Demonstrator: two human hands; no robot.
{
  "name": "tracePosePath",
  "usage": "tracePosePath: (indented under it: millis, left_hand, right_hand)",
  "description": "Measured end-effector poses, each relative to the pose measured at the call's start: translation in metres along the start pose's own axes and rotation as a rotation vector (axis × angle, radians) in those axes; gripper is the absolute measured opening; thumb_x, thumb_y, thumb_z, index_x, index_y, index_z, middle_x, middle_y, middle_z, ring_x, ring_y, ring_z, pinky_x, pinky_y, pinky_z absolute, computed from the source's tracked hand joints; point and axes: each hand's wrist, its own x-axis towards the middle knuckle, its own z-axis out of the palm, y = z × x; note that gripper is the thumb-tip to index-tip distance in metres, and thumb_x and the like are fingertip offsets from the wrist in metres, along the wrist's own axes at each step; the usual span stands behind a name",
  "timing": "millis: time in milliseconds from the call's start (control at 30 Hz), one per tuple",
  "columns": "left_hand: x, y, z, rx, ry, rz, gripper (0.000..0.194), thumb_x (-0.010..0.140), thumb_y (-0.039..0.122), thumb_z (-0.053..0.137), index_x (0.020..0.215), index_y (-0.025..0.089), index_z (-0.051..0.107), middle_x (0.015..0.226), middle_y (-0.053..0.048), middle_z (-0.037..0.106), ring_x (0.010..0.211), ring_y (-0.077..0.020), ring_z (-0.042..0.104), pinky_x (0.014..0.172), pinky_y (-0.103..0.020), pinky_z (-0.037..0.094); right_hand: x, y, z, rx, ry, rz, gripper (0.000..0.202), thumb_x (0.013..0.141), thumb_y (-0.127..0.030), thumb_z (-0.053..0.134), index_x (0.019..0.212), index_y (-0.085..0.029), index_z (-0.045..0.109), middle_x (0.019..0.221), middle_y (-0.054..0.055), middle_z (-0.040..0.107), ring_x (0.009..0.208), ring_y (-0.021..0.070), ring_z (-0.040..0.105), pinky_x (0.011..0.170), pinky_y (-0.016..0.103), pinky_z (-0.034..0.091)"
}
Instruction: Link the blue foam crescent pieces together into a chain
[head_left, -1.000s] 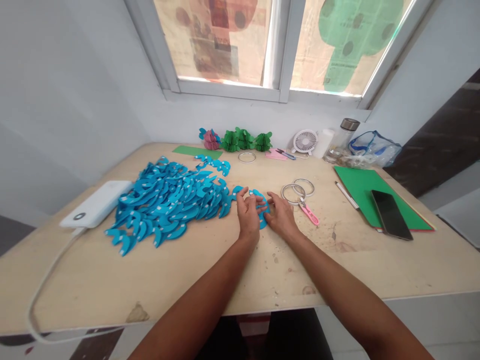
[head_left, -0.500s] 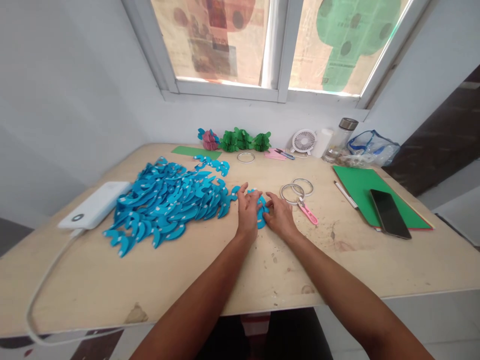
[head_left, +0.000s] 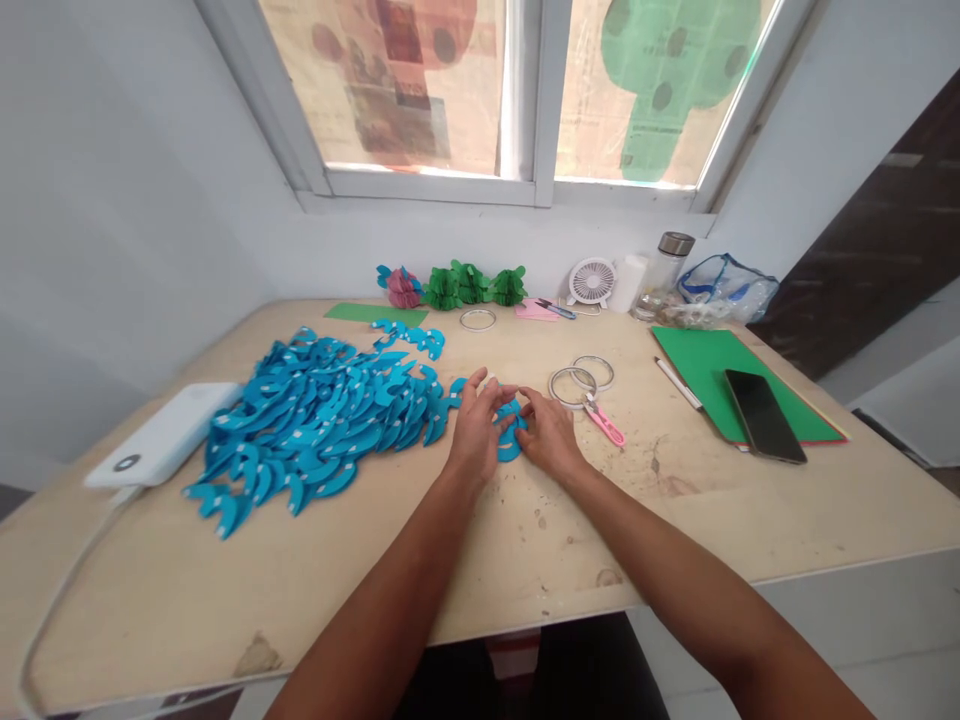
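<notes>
Small curved blue paper pieces [head_left: 510,446] lie on the table between my two hands. My left hand [head_left: 478,425], fingers curled and partly apart, is at their left side; whether something small sits in its fingertips is too small to tell. My right hand [head_left: 547,430] touches the blue pieces from the right with bent fingers, thumb and fingertips near the paper. A large heap of blue curved pieces with white squares [head_left: 322,410] spreads to the left of my left hand.
Two tape rolls [head_left: 592,373] and a pink cutter [head_left: 604,422] lie right of my hands. Farther right are green sheets [head_left: 701,370] and a phone [head_left: 765,415]. A white power bank [head_left: 161,440] sits left; green paper figures [head_left: 472,283] stand at the back.
The view has shifted a little, moving most objects slightly left in the picture. The fingers of my left hand have moved closer to those of my right hand, above the blue pieces.
</notes>
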Motion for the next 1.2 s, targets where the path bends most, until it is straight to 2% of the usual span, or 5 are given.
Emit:
tracePosePath:
  millis: [333,700,1000,1200]
  left_hand:
    - [0.001,-0.008,-0.003,0.083,0.007,0.046,0.058,0.071,0.042,0.064,0.122,0.026,0.042,0.084,-0.004,0.064,0.093,-0.0198,0.058,0.069,-0.030,0.049]
    - [0.002,-0.009,-0.003,0.086,0.002,0.053,0.058,0.072,0.042,0.063,0.124,0.026,0.041,0.084,-0.004,0.065,0.087,-0.0191,0.060,0.064,-0.027,0.050]
    - [0.001,-0.009,-0.001,0.087,-0.010,0.046,0.057,0.073,0.043,0.061,0.124,0.026,0.040,0.086,-0.005,0.064,0.086,-0.0187,0.060,0.065,-0.028,0.050]
    - [-0.002,-0.009,0.001,0.056,-0.034,0.036,0.055,0.074,0.045,0.060,0.122,0.026,0.041,0.084,-0.005,0.064,0.085,-0.0182,0.060,0.066,-0.029,0.049]
  right_hand:
    - [0.001,0.002,0.001,-0.011,0.004,-0.004,0.059,0.069,-0.014,0.056,0.126,-0.024,0.043,0.106,0.006,0.061,0.104,0.0237,0.049,0.085,0.037,0.032]
    - [0.004,0.008,0.003,-0.014,-0.004,-0.016,0.056,0.070,-0.018,0.057,0.124,-0.023,0.045,0.106,0.006,0.061,0.103,0.0236,0.049,0.086,0.037,0.033]
    - [0.002,0.004,-0.011,-0.136,-0.033,0.020,0.058,0.071,-0.025,0.057,0.127,-0.020,0.045,0.115,0.010,0.057,0.105,0.0266,0.046,0.087,0.039,0.032]
    - [0.001,0.004,-0.013,-0.151,-0.049,0.021,0.057,0.071,-0.025,0.056,0.127,-0.021,0.044,0.114,0.010,0.058,0.105,0.0265,0.046,0.086,0.038,0.032]
